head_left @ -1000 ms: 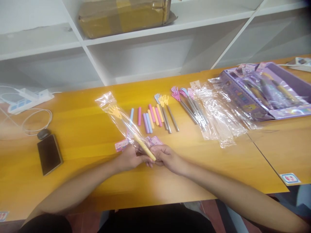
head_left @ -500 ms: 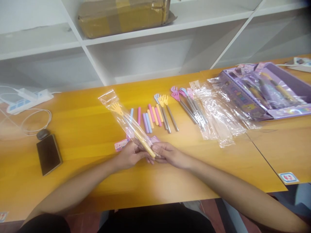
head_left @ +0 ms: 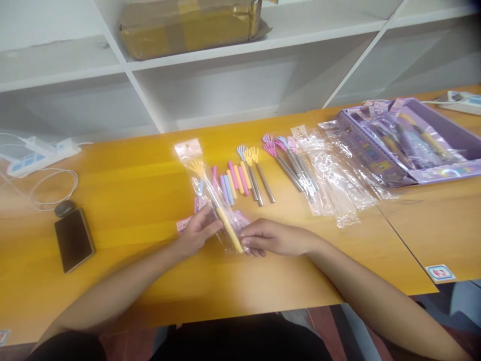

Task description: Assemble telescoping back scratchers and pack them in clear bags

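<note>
A back scratcher (head_left: pixel 230 228) with a yellow hand-shaped head, metal rod and yellow grip lies inside a clear plastic bag (head_left: pixel 189 150), tilted with its head away from me. My left hand (head_left: pixel 199 230) is closed on the bag's left side, partly hiding the rod. On the other side, my right hand (head_left: pixel 276 237) pinches the bag near the grip's lower end. Small printed cards (head_left: pixel 183 224) lie under and beside the bag. Just beyond are several coloured grip sleeves (head_left: pixel 224 188) and back scratchers with bare metal rods (head_left: pixel 266 183).
More back scratchers (head_left: pixel 287 168), pink and blue, lie right of centre beside a pile of clear bags (head_left: pixel 334 180). A purple display box (head_left: pixel 376 155) holds bagged pieces. At left are a phone (head_left: pixel 74 240), a cable and a power strip (head_left: pixel 45 156). White shelving (head_left: pixel 225 90) stands behind.
The bagged back scratcher has swung to a steeper angle, its head moving right. My left hand has shifted slightly up and left, away from the grip, and my right hand slightly right.
</note>
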Tool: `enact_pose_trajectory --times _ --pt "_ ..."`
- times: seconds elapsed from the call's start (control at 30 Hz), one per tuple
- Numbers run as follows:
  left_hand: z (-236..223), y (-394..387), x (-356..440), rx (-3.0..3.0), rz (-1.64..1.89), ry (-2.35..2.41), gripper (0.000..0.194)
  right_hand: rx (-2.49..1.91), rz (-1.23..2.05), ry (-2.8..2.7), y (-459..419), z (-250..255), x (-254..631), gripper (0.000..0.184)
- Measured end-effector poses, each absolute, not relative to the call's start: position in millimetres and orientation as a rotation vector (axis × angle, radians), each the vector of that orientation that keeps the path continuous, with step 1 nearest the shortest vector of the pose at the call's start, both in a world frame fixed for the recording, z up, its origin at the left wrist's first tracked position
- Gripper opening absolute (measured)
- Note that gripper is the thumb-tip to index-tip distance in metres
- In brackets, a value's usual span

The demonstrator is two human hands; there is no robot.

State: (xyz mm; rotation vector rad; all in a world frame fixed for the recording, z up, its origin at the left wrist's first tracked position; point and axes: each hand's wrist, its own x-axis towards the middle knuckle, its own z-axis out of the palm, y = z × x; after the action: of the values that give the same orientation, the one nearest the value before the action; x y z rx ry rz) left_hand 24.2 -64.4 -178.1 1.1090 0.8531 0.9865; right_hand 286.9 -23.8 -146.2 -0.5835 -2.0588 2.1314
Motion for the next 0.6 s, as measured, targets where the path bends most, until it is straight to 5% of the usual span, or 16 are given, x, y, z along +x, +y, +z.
enact_pose_trajectory --times 0.37,0.6 --pt "-185.3 -54.9 26.1 0.754 1.208 1.094 0.048 -0.748 2.269 -2.01 -21.1 -135.9 293.8 0.052" --pt "-186.5 -61.1 24.9 0.689 1.172 1.127 0.048 -1.067 1.322 -1.921 -7.5 -144.7 295.0 0.044"
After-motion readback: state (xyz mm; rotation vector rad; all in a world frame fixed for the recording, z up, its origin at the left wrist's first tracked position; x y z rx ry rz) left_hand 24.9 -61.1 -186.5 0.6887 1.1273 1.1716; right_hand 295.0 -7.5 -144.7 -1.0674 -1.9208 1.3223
